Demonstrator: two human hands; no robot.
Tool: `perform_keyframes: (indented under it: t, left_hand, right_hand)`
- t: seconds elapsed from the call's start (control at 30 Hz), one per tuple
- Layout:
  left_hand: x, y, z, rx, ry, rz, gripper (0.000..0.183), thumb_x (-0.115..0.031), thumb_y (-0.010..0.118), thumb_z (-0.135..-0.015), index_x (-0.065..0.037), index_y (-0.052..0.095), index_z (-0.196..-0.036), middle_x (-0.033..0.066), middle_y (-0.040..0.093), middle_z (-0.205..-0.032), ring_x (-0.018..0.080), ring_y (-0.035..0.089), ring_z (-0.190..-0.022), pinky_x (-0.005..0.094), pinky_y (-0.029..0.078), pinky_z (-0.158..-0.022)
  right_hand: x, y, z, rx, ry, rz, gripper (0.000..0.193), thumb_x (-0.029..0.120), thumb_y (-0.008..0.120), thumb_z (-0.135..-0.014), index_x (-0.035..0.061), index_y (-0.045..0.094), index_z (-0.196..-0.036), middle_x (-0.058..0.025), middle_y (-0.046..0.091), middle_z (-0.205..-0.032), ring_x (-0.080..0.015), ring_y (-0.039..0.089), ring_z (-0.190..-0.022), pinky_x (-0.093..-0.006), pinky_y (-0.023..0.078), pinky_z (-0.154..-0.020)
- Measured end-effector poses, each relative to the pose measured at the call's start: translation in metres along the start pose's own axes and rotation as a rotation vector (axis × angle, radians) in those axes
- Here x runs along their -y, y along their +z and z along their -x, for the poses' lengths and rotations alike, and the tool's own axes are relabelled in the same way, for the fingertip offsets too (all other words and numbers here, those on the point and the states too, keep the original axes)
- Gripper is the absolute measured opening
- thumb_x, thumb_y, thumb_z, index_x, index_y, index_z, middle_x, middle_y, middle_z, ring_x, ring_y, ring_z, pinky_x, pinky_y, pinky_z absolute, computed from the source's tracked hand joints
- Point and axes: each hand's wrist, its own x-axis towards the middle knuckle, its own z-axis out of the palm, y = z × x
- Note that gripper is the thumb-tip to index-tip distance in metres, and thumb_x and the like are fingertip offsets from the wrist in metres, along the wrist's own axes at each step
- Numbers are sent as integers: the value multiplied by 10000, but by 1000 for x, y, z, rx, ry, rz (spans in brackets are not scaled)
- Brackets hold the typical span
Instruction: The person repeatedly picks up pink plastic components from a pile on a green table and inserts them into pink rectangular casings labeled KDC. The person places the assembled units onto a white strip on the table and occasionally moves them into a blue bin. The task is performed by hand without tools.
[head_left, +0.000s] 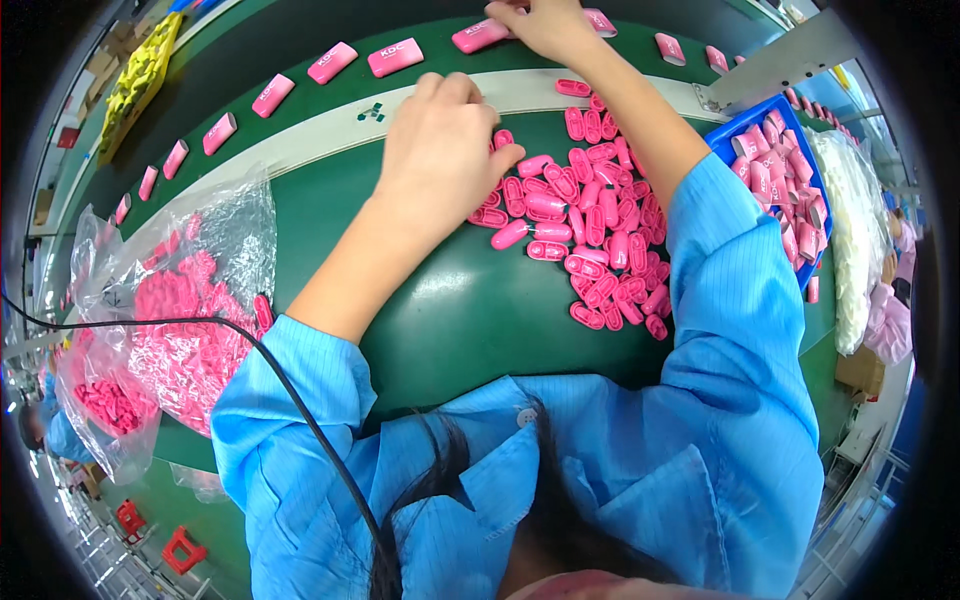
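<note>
My right hand [550,27] reaches over the green belt at the top, its fingers pinched at the right end of a pink oval sleeve-like case [480,36] with white print. My left hand [435,135] is curled above the pale metal strip, at the left edge of a pile of small pink capsule-shaped pieces [595,212]. Its fingertips point away, so what they hold, if anything, is hidden. The thumb sticks out toward the pile. Some pieces in the pile lie with their hollow side up, others show a smooth rounded back.
More pink cases [396,57] lie spaced along the belt [245,60]. A clear plastic bag [200,290] of pink pieces rests at left, a black cable [250,335] crossing it. At right stand a blue bin [715,140] of pink cases and a metal bracket [775,65].
</note>
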Motion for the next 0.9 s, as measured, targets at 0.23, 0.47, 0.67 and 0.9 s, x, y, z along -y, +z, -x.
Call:
perform_keyframes:
  t: [0.23,0.47,0.67,0.9]
  left_hand:
    - [1,20,-4,15,34,155,201,-163,658,-798,-45,677,-960,127,621,-874,291,617,-749,405,501,-729]
    - [19,27,-13,-140,-138,631,283,-131,613,-893,-74,628,-1170,61,615,-909,125,640,-676,255,508,-600]
    - [27,27,-17,-100,-437,1441,367,-73,613,-896,60,534,-1228,147,638,-1100,192,674,-873,258,550,-765]
    - [27,40,-19,-210,-465,1338,336,-63,660,-862,29,600,-1180,113,681,-1019,137,649,-867,251,548,-774]
  right_hand:
    - [-23,-1,0,49,-36,340,372,295,653,-808,-8,640,-1023,-246,635,-1030,-394,604,-969,-449,473,-867]
    - [8,-37,33,103,106,-107,334,175,727,-783,-1,606,-1041,-120,679,-902,-222,656,-750,-331,522,-669]
    - [32,-47,80,340,423,-994,211,71,629,-892,-4,586,-1085,-63,669,-954,-125,651,-803,-232,536,-706]
    - [25,-34,92,256,334,-838,295,106,651,-882,-30,584,-1136,-104,670,-1006,-136,653,-872,-231,530,-813]
